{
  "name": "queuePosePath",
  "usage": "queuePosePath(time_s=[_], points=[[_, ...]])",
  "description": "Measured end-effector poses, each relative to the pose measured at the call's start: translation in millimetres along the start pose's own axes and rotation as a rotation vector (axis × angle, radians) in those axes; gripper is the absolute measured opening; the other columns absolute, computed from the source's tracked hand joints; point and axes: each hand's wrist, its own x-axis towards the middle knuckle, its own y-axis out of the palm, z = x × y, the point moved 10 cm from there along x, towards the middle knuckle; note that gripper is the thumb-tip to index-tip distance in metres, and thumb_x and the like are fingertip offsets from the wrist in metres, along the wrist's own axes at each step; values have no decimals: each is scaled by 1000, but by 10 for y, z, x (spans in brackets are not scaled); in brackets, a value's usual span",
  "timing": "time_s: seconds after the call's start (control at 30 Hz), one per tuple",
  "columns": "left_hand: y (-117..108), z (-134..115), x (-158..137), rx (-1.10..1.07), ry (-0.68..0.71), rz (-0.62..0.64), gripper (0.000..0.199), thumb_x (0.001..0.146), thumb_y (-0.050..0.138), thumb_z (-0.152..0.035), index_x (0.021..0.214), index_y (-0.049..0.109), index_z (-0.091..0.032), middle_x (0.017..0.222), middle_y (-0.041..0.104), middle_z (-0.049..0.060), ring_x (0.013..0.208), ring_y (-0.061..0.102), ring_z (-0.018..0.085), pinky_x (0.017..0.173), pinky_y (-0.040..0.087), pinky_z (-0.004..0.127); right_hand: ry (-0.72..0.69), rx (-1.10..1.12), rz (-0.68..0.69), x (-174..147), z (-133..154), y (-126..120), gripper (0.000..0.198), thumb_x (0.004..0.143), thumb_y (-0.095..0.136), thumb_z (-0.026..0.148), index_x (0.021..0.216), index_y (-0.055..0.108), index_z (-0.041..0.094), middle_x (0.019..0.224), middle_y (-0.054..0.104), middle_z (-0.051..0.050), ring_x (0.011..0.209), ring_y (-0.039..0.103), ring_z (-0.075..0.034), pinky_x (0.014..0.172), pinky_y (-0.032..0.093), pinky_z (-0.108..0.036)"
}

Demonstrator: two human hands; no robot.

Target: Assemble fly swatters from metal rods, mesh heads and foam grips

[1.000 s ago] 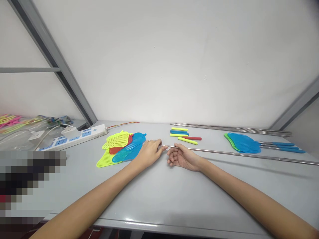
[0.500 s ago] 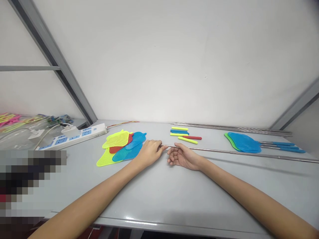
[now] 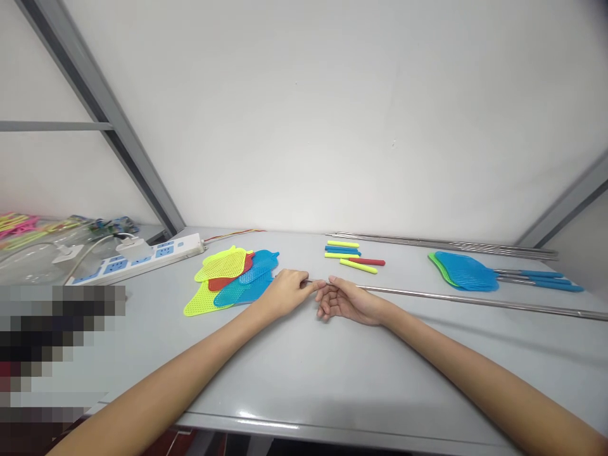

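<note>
A thin telescopic metal rod [image 3: 441, 296] runs sideways in front of me and out of view at the right. My left hand [image 3: 288, 292] pinches it at the left end, its fingers partly hidden. Close beside, my right hand [image 3: 351, 300] has the rod between thumb and curled fingers, palm turned up. Left of my left hand lie overlapping fly swatter heads: yellow [image 3: 221, 265], red [image 3: 223, 284] and blue [image 3: 243, 290]. Beyond my hands rest several short plastic handles, among them a yellow one [image 3: 358, 266], a red one [image 3: 370, 261] and a blue one [image 3: 342, 251].
Fly swatters [image 3: 465, 271] with blue handles lie on the right. Several metal rods [image 3: 441, 243] line the wall. A white power strip [image 3: 156, 255] with plugs sits at the left, near plastic bags [image 3: 33, 259]. Grey metal posts [image 3: 109, 120] flank the grey table [image 3: 285, 380].
My right hand has shifted slightly left along the rod, closer to my left hand. The rod's right part has swung a little toward me.
</note>
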Motion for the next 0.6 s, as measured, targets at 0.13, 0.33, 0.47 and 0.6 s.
queuePosePath(time_s=[0.13,0.33,0.47,0.6], points=[[44,28,-6,-30,-23,8,49,81,26,-53,54,47,-17,52,52,1,48,44,12,46,23,23,-9,-16,12,-12,11,11,43,86,30,41,84,59,9,67,57,-7,75,58,-19,74,39,-34],[79,73,-23,-61,-74,-1,46,80,29,-53,61,50,-17,55,54,2,51,47,13,46,24,23,-26,-20,32,-24,26,10,41,87,31,38,86,59,8,66,56,-7,76,58,-19,74,39,-34],[69,57,-35,-85,-85,-7,39,80,32,-50,68,50,-17,60,55,2,55,50,14,48,27,23,-28,-18,41,-18,21,5,40,87,32,36,87,59,7,68,57,-7,74,58,-19,74,38,-33],[50,49,-51,-98,-101,-16,29,80,36,-45,78,49,-19,67,57,1,60,52,15,51,30,22,-31,-8,42,-15,21,1,38,86,33,36,87,58,7,66,56,-6,75,58,-19,75,38,-33]])
